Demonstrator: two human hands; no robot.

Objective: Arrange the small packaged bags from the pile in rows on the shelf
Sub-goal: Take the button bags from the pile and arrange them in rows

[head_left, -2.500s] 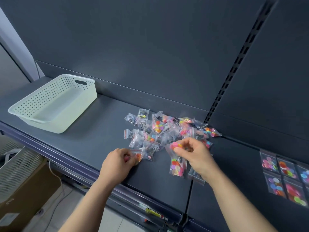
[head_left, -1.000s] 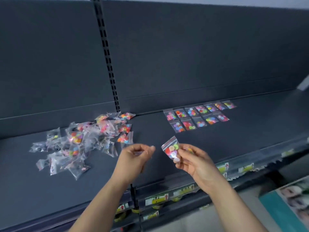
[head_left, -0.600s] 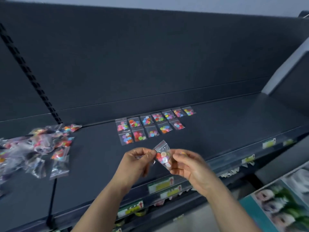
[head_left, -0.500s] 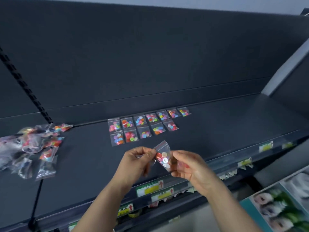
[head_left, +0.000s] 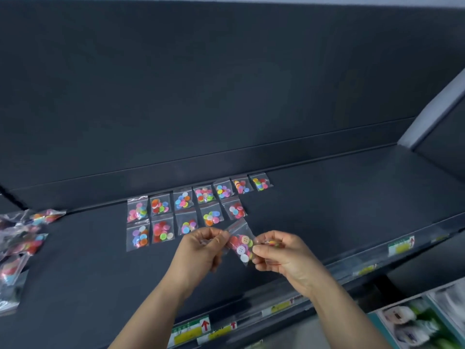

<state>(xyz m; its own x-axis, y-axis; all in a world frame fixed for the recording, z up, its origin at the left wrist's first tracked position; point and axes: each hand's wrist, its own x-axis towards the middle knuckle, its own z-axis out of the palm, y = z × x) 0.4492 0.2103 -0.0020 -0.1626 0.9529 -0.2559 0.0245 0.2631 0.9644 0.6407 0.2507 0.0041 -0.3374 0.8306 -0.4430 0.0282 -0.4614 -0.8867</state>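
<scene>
On the dark shelf (head_left: 327,210), our left hand (head_left: 201,250) and right hand (head_left: 281,255) pinch one button bag (head_left: 242,244) between them, held up just near of the two rows (head_left: 185,200), and we judge it must next lie flat at the right end of the shorter near row.

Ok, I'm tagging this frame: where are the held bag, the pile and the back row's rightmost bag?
held bag (head_left: 242,246): head view, buttons inside.
pile (head_left: 21,246): head view, its middle.
back row's rightmost bag (head_left: 261,183): head view, centre.

Two rows of bags (head_left: 198,210) lie mid-frame on the shelf (head_left: 327,210), the pile (head_left: 20,238) at the left edge. Just below them, my left hand (head_left: 201,250) and right hand (head_left: 284,255) pinch a bag (head_left: 242,245) between them.
</scene>
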